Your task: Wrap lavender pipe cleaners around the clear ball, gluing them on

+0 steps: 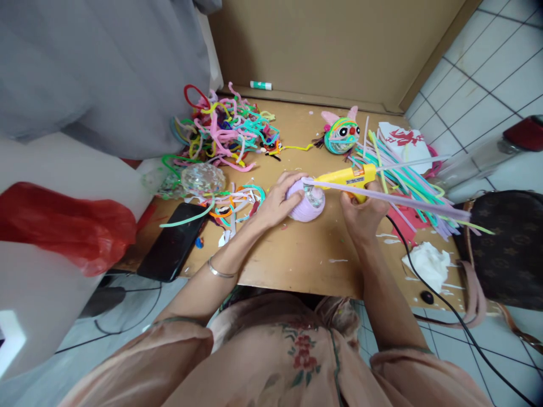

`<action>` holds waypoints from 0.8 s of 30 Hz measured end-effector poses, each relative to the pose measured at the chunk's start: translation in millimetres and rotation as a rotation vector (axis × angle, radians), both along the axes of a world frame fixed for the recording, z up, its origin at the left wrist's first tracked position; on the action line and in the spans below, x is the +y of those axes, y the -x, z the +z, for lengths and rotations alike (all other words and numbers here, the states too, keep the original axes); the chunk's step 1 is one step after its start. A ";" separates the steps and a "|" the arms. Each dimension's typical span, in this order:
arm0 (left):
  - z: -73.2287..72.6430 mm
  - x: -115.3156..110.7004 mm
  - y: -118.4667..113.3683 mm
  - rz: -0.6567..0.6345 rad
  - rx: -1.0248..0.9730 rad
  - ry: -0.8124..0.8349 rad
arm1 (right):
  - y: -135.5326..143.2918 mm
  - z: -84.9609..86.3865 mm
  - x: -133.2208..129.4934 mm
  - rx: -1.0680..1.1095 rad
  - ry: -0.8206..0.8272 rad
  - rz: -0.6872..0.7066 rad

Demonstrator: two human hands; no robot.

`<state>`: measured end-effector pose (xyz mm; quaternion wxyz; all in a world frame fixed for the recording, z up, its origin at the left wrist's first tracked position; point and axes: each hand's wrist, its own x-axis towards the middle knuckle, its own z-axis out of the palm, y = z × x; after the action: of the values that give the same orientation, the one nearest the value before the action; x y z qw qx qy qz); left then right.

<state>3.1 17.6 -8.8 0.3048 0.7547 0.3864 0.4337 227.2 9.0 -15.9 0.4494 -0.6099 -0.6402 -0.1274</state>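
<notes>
My left hand point(282, 200) grips a ball wrapped in lilac pipe cleaner point(306, 210), part of whose glittery clear surface still shows at the top right. A loose lilac pipe cleaner point(407, 198) runs from the ball out to the right, passing in front of the glue gun. My right hand point(365, 209) is closed around the handle of a yellow hot glue gun point(345, 177). Its nozzle points left at the ball's upper edge; whether it touches I cannot tell. A clear glue stick point(411, 162) sticks out of the gun's back.
Tangled pipe cleaners point(224, 127) and a clear glittery ball point(203, 179) lie left. Behind sits a decorated ball with pink ears point(341, 133). Straight pipe cleaners point(407, 169), a tissue point(428, 265) and a brown bag point(504, 249) are right. A black phone point(173, 242) overhangs the front edge. The gun's black cord point(418, 274) trails right.
</notes>
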 end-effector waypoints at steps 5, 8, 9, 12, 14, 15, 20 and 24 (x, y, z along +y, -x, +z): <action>-0.5 -0.1 -0.5 0.009 0.005 0.003 | 0.5 -0.9 0.6 -0.003 -0.021 -0.035; -1.1 0.1 -0.1 0.010 0.016 -0.004 | -0.7 -2.8 2.0 0.005 -0.039 -0.050; -1.2 0.2 0.1 0.010 0.018 -0.009 | -1.1 -3.4 2.3 0.009 -0.036 -0.058; -1.6 0.6 0.1 0.009 0.019 -0.018 | -1.4 -3.7 2.4 0.017 -0.007 -0.036; -1.7 0.7 0.1 0.009 0.020 -0.017 | -0.7 -2.9 1.9 0.016 -0.002 -0.017; -1.6 0.7 0.1 0.009 0.021 -0.014 | -0.2 -2.2 1.6 0.012 -0.004 -0.016; 0.1 -0.4 0.0 0.009 0.013 0.002 | 1.8 0.9 0.5 -0.009 -0.002 -0.035; 0.7 -1.0 -0.1 0.016 0.024 0.006 | 1.6 1.2 0.0 0.010 0.009 -0.044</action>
<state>3.2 16.6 -8.1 0.2990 0.7559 0.3972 0.4261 225.6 9.0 -14.7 0.4469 -0.6265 -0.6249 -0.1317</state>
